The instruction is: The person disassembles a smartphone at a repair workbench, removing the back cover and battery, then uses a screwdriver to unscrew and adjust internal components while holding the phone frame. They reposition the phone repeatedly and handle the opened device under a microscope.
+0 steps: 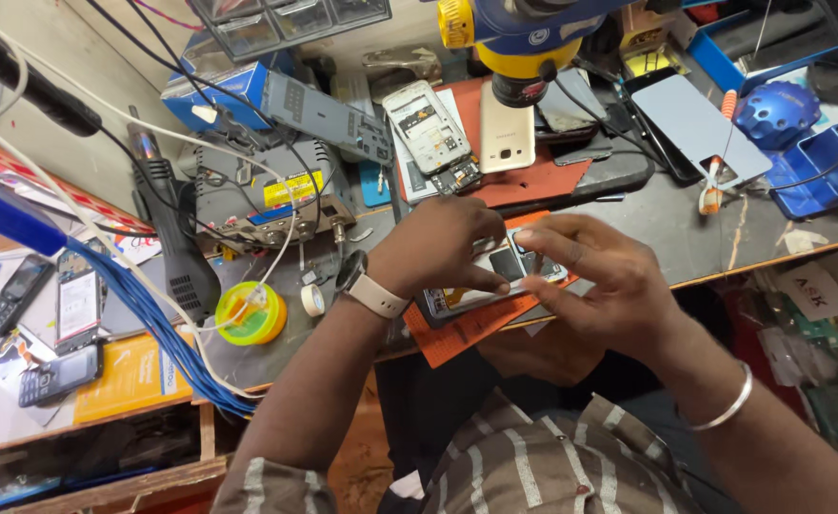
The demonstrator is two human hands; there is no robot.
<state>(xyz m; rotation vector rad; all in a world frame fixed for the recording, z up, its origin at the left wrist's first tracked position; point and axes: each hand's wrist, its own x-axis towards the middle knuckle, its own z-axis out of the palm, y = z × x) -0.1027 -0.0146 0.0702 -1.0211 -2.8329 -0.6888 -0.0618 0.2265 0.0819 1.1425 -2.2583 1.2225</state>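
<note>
While both hands (533,266) grip: opened phone (481,286), internals exposed.

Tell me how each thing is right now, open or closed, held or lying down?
Opened phone: back off, insides showing, held by both hands.
Left hand: fingers pressing on it.
Right hand: fingers touching it.
White phone: lying face down.
Second open phone: back off, lying flat.
Screwdriver: lying down, untouched.
</note>
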